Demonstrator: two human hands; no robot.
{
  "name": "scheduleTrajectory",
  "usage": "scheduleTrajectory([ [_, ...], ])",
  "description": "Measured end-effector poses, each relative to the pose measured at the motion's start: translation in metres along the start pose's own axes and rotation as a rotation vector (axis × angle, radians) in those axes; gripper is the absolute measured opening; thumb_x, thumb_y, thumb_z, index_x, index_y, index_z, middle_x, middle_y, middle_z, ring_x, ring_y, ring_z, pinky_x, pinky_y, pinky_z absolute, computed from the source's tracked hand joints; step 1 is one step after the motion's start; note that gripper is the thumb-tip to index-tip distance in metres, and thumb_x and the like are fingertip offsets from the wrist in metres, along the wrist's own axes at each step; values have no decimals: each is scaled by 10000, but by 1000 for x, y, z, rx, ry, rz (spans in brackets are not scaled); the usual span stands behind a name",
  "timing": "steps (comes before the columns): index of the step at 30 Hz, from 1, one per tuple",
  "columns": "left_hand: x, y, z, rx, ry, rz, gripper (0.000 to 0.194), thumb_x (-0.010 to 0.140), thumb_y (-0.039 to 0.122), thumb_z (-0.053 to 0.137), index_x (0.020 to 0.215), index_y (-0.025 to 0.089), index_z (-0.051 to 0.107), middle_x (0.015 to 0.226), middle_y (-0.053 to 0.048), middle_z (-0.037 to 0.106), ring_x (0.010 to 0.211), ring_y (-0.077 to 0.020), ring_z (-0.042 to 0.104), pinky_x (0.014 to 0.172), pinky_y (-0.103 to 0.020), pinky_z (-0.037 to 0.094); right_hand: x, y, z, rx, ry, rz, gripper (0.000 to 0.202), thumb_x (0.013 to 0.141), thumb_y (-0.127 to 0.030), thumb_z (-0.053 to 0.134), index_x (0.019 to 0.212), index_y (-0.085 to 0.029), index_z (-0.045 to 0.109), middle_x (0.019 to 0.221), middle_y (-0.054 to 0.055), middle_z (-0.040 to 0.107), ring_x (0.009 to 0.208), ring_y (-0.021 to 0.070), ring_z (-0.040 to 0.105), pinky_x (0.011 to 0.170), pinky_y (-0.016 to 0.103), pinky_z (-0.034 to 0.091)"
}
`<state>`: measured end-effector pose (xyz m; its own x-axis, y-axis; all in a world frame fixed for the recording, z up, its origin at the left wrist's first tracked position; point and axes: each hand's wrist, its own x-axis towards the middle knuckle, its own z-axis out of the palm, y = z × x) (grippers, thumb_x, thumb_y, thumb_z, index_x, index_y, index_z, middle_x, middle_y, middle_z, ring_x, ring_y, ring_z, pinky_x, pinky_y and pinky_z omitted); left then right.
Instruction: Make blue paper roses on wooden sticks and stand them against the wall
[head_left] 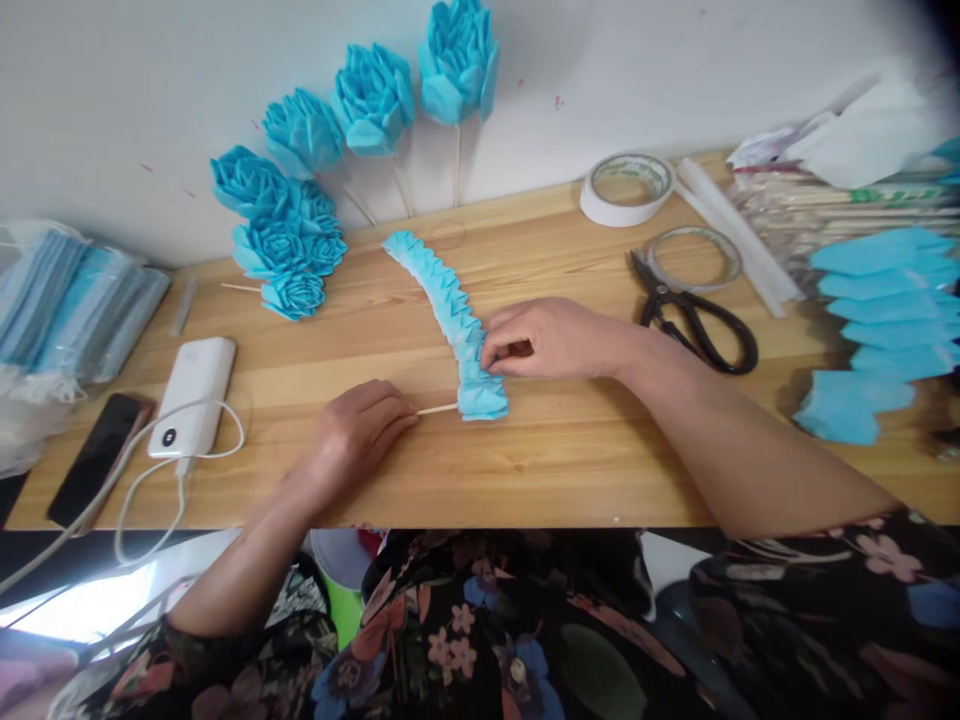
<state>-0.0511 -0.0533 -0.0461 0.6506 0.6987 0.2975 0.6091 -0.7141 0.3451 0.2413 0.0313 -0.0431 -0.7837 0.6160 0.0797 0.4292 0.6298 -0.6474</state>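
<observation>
Left hand [367, 428]: you're pinching the stick [436, 409]
Right hand [551, 338]: pinching the pleated strip [442, 300]
Handling: likely feeling light, crushable; you're best gripping edges

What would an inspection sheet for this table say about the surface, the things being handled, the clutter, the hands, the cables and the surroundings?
Surface: light wooden tabletop.
Job's things: light-blue pleated strip; thin stick at its near end.
Clutter: phone, power bank, black-handled scissors, tape rolls, folded light-blue pieces.
Hands: left hand holds the stick; right hand is at the strip's edge, its exact grip unclear.
Cables: white cable, looped by the power bank, passing the table's front edge.
Surroundings: pale wall with reddish marks, blue flowers before it.
</observation>
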Motion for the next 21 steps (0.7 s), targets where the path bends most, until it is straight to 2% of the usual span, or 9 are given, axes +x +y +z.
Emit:
scheduleTrajectory([
  [7,1,2,0,31,-5,-21,129,984,140,561,885,140,643,858,-62,645,785,-159,597,711,-277,477,0,2,1,3,6,-14,168,898,-238,601,869,-227,766,919,11,747,823,150,647,713,268,392],
  [16,0,2,3,72,9,-49,53,974,153,585,933,151,618,832,-43,628,763,-159,582,677,-278,452,0,3,2,6,7,-27,182,894,-215,590,889,-221,772,967,20,760,865,161,667,735,274,407],
  [21,2,3,3,43,22,-31,50,966,124,587,940,150,620,881,-57,651,816,-165,602,727,-280,480,0,1,1,17,6,-19,175,894,-232,593,864,-232,766,939,9,753,839,155,648,719,276,388],
])
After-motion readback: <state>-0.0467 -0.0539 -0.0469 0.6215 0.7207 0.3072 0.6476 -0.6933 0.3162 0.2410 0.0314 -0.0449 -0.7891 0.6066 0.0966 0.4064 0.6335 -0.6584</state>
